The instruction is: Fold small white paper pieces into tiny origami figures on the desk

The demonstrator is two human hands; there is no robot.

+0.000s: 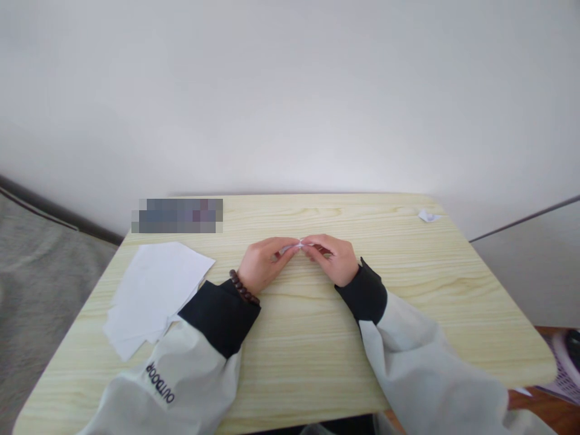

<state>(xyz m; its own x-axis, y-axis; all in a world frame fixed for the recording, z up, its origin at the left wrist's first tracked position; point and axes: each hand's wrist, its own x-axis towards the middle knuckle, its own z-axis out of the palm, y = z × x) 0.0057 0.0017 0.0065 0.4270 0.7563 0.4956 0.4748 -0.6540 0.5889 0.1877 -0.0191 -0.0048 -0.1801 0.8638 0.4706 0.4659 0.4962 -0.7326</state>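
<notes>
Head view: the fingers (pixel 286 256) of both hands meet above the middle of the bench (pixel 299 362), grasping one small folded piece of white paper (pixel 299 244) between them. The left hand (pixel 260 263) pinches it from the left between thumb and forefinger; the right hand (pixel 339 260) does the same from the right, its other fingers curled underneath. The piece is so small and so covered by the fingertips that its exact shape and folds cannot be made out.

Behind the left hand, a dark beaded bracelet (pixel 242 287) circles the wrist, just beside a black cuff (pixel 222 317). The pale grey left sleeve (pixel 199 374) carries the dark lettering "OUTDOOR" (pixel 160 383). A matching right sleeve (pixel 421 350) ends in its own black cuff.

Left of the left hand, several white paper sheets (pixel 163 275) lie in a loose, fanned stack, partly overlapped in view by the left forearm. Beyond them, near the far left corner, sits a pixelated patch (pixel 177 216). Near the far right corner lies a small white folded paper shape (pixel 428 215), well apart from the hands.

Past the bench's far edge stands a plain white wall (pixel 290 96); grey fabric (pixel 36 302) spreads at the left, and a pale purple lattice-sided basket (pixel 559 371) shows at the lower right.
</notes>
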